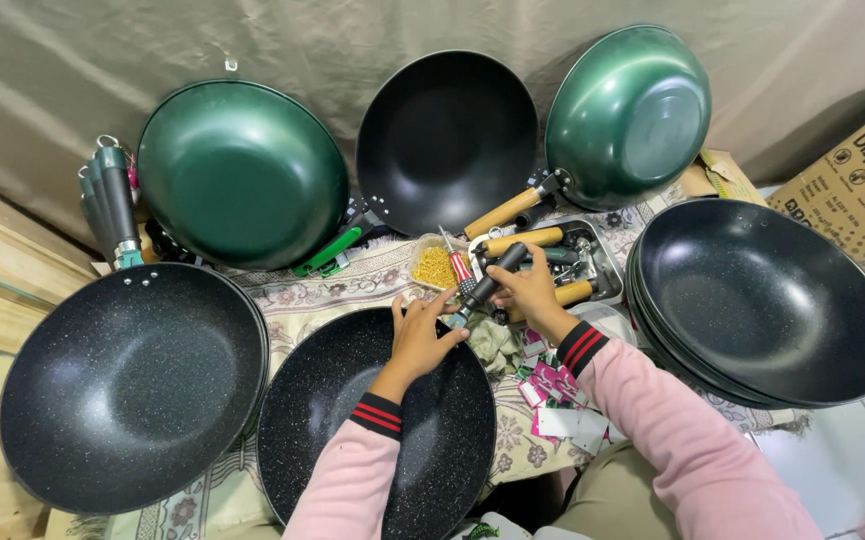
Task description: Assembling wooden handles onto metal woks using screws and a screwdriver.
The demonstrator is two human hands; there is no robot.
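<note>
A black handle (493,278) is being held closed in the right hand (530,290), pressed against the far rim of the speckled black wok (353,400). A red-handled screwdriver (459,268) is being gripped by the left hand (423,335) at that joint. The wok is lying on the patterned cloth (513,450) near its front edge. The tip may be slipping off the screw, since the wok is not being braced; the tub of screws (435,266) just beyond could be knocked.
</note>
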